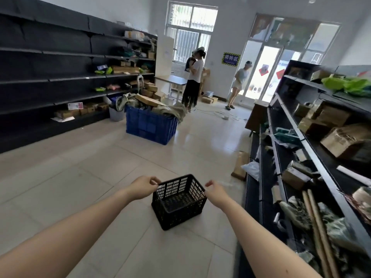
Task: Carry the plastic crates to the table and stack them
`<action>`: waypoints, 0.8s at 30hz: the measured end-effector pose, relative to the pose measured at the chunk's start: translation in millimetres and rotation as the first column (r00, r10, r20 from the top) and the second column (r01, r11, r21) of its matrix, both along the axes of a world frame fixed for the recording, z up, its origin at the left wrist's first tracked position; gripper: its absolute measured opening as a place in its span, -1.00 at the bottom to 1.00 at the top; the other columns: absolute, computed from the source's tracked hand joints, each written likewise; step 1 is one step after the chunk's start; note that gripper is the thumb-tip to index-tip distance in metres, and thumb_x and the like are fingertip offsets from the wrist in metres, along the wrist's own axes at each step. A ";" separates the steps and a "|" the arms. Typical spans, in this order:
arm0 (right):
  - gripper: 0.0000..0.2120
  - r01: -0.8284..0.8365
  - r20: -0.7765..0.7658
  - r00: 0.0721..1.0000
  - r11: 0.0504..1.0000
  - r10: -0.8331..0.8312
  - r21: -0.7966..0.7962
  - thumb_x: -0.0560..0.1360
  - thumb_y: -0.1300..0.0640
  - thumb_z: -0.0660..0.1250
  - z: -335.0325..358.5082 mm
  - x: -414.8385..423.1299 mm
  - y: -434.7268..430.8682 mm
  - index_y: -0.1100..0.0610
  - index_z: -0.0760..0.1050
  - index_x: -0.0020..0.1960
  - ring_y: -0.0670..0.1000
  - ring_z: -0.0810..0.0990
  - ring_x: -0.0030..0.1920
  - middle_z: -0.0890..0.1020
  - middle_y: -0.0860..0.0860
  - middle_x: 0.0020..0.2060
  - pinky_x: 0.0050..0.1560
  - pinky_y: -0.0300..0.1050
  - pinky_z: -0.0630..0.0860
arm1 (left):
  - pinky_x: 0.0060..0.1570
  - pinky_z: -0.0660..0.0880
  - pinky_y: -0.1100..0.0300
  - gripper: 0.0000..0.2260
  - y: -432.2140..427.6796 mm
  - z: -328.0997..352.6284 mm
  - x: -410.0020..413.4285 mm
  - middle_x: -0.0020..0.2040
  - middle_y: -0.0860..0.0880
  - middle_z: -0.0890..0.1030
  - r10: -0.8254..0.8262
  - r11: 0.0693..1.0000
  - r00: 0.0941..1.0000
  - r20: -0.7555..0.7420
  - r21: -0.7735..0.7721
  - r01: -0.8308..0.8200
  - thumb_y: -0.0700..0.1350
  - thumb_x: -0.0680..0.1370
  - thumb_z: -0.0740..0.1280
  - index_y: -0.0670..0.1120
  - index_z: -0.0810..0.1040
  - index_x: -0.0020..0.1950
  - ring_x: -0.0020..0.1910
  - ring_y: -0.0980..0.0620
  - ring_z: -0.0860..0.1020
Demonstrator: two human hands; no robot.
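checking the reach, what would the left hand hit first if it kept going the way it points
Most likely the left rim of the black perforated plastic crate; the left hand has its fingers curled right at that edge, though contact is unclear.

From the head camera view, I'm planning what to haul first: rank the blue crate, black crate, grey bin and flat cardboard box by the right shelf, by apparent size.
1. blue crate, largest though farther away.
2. black crate, near the camera, so flattered.
3. flat cardboard box and grey bin: too close to rank; the bin is farther and partly hidden.
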State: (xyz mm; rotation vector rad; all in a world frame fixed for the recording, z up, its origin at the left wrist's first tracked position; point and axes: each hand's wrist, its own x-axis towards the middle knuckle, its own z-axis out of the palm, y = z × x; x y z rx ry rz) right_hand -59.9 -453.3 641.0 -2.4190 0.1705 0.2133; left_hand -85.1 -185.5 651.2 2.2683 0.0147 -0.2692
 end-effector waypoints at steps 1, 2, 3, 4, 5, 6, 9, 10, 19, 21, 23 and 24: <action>-0.82 0.003 -0.004 1.000 1.000 -0.003 -0.008 0.49 0.18 0.25 -0.5 10.4 0.5 0.07 0.43 0.09 0.11 0.52 0.05 0.52 0.09 0.01 0.06 -0.10 0.46 | -0.16 0.44 0.31 -0.74 0.5 0.5 15.5 0.05 -0.08 0.64 -0.022 1.000 1.000 -0.007 0.006 0.022 -0.17 0.54 0.23 -0.08 0.58 0.19 -0.11 0.06 0.54; -0.77 0.000 -0.010 1.000 1.000 0.000 -0.020 0.50 0.18 0.25 -0.8 21.3 0.1 0.09 0.45 0.15 0.12 0.53 0.06 0.51 0.09 0.01 0.06 -0.10 0.46 | -0.19 0.42 0.34 -0.73 -0.4 1.5 30.6 0.05 -0.07 0.64 -0.038 0.999 0.999 -0.014 0.002 0.038 -0.17 0.54 0.23 -0.09 0.57 0.21 -0.11 0.07 0.54; -0.72 -0.003 -0.013 1.000 1.000 0.002 -0.030 0.50 0.19 0.24 -1.2 32.0 -1.1 0.11 0.46 0.20 0.12 0.53 0.04 0.50 0.08 0.00 0.05 -0.10 0.47 | -0.18 0.41 0.34 -0.72 -2.2 1.7 46.7 0.05 -0.07 0.64 -0.048 0.999 0.999 -0.015 -0.006 0.047 -0.17 0.54 0.23 -0.09 0.57 0.22 -0.10 0.08 0.54; -0.69 -0.007 -0.015 1.000 0.999 0.007 -0.032 0.49 0.21 0.23 -1.5 42.6 -2.9 0.12 0.45 0.23 0.11 0.51 0.00 0.48 0.07 -0.01 0.04 -0.09 0.48 | -0.14 0.41 0.31 -0.72 -4.3 2.0 60.5 0.05 -0.06 0.64 -0.053 0.999 0.999 -0.008 -0.013 0.053 -0.17 0.54 0.23 -0.10 0.57 0.23 -0.09 0.07 0.54; -0.67 -0.009 -0.018 1.000 0.999 0.008 -0.036 0.48 0.22 0.23 -2.5 56.4 -4.6 0.12 0.45 0.25 0.09 0.49 -0.03 0.46 0.05 -0.02 0.04 -0.08 0.50 | -0.10 0.41 0.29 -0.71 -6.5 1.7 76.6 0.04 -0.05 0.63 -0.057 0.998 0.998 -0.006 -0.019 0.057 -0.17 0.54 0.24 -0.10 0.57 0.23 -0.08 0.06 0.54; -0.65 -0.008 -0.021 1.000 0.999 0.007 -0.040 0.48 0.22 0.22 -3.8 70.8 -6.2 0.11 0.45 0.26 0.09 0.49 -0.04 0.46 0.05 -0.01 0.05 -0.05 0.51 | -0.07 0.41 0.28 -0.71 -9.0 0.6 92.5 0.03 -0.05 0.62 -0.063 0.998 0.998 -0.007 -0.018 0.063 -0.17 0.54 0.24 -0.10 0.57 0.24 -0.08 0.06 0.54; -0.64 -0.001 -0.029 1.000 0.998 -0.001 -0.057 0.46 0.20 0.23 -14.0 114.1 -13.1 0.08 0.46 0.25 0.16 0.57 0.05 0.51 0.07 -0.02 0.11 0.02 0.54 | -0.05 0.41 0.27 -0.70 -17.4 -8.1 138.8 0.12 -0.09 0.62 -0.082 0.997 0.996 -0.029 -0.010 0.082 -0.18 0.54 0.23 -0.11 0.56 0.25 -0.04 0.04 0.54; -0.64 -0.010 -0.027 1.000 0.998 0.008 -0.057 0.45 0.19 0.24 -20.4 131.6 -16.7 0.08 0.47 0.24 0.17 0.57 0.10 0.52 0.08 0.00 0.13 0.04 0.54 | -0.05 0.41 0.27 -0.70 -20.2 -14.2 155.7 0.14 -0.11 0.61 -0.081 0.997 0.996 -0.044 -0.009 0.081 -0.18 0.54 0.23 -0.12 0.55 0.26 -0.03 0.04 0.54; -0.72 0.100 -0.209 0.972 0.993 -0.111 -0.059 0.41 0.20 0.28 -101.4 294.5 -89.8 0.07 0.44 0.11 0.17 0.55 0.14 0.58 0.15 0.14 0.18 0.04 0.50 | -0.38 0.35 0.35 -0.73 -35.2 -66.1 295.4 -0.16 -0.04 0.56 0.027 0.999 0.970 -0.243 0.042 -0.018 -0.24 0.56 0.20 -0.18 0.56 0.22 -0.24 0.09 0.47; -0.64 0.135 -0.251 0.956 0.987 -0.151 -0.082 0.40 0.19 0.26 -113.4 330.3 -109.2 0.08 0.46 0.20 0.17 0.54 0.16 0.58 0.13 0.17 0.20 0.01 0.49 | -0.37 0.35 0.32 -0.74 -38.8 -76.2 331.5 -0.13 -0.05 0.57 0.068 0.997 0.966 -0.251 0.039 -0.060 -0.22 0.56 0.22 -0.18 0.57 0.21 -0.19 0.05 0.49; -0.60 0.144 -0.251 0.952 0.981 -0.173 -0.129 0.40 0.17 0.26 -121.2 365.3 -123.0 0.05 0.45 0.24 0.16 0.55 0.16 0.59 0.11 0.17 0.18 -0.01 0.49 | -0.36 0.36 0.31 -0.77 -43.4 -88.5 362.0 -0.07 -0.09 0.57 0.099 0.995 0.960 -0.260 0.043 -0.091 -0.20 0.55 0.24 -0.16 0.58 0.16 -0.14 0.01 0.50; -0.61 0.142 -0.252 0.952 0.980 -0.175 -0.142 0.42 0.16 0.26 -123.7 378.8 -126.4 0.04 0.44 0.24 0.16 0.55 0.14 0.59 0.11 0.16 0.14 -0.02 0.49 | -0.35 0.36 0.32 -0.79 -45.2 -94.9 372.2 -0.06 -0.10 0.57 0.110 0.994 0.957 -0.267 0.047 -0.101 -0.19 0.56 0.24 -0.13 0.59 0.14 -0.13 0.01 0.50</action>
